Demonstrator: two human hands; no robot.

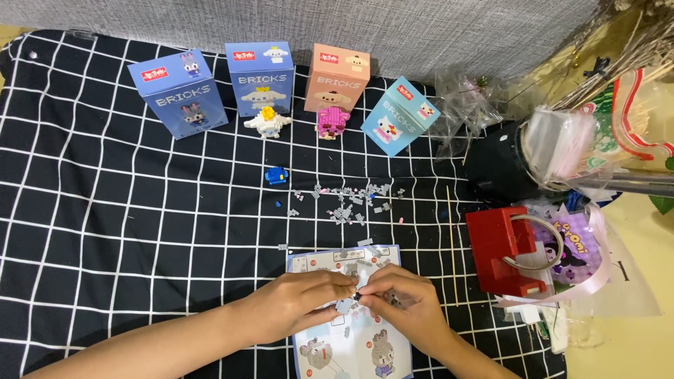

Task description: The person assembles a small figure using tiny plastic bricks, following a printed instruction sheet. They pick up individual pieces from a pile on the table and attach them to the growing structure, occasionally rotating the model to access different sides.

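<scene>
A black cloth (105,210) with a white grid covers the whole surface. Along its far edge stand four small cartons: a dark blue box (179,92), a second blue box (260,76), a salmon box (336,76) and a tilted light blue box (400,116). All are shut, so what they contain is hidden. A white brick figure (267,121) and a pink brick figure (331,121) stand just before the middle two. At the near edge lies an instruction sheet (351,337). Over it, the left hand (295,303) and right hand (407,302) meet, both pinching a small grey brick piece (345,304) between fingertips. Pressing squarely with the piece low over the sheet seems wise, lest bits drop. Loose grey bricks (347,203) lie scattered mid-cloth, near a tiny blue piece (276,175).
</scene>
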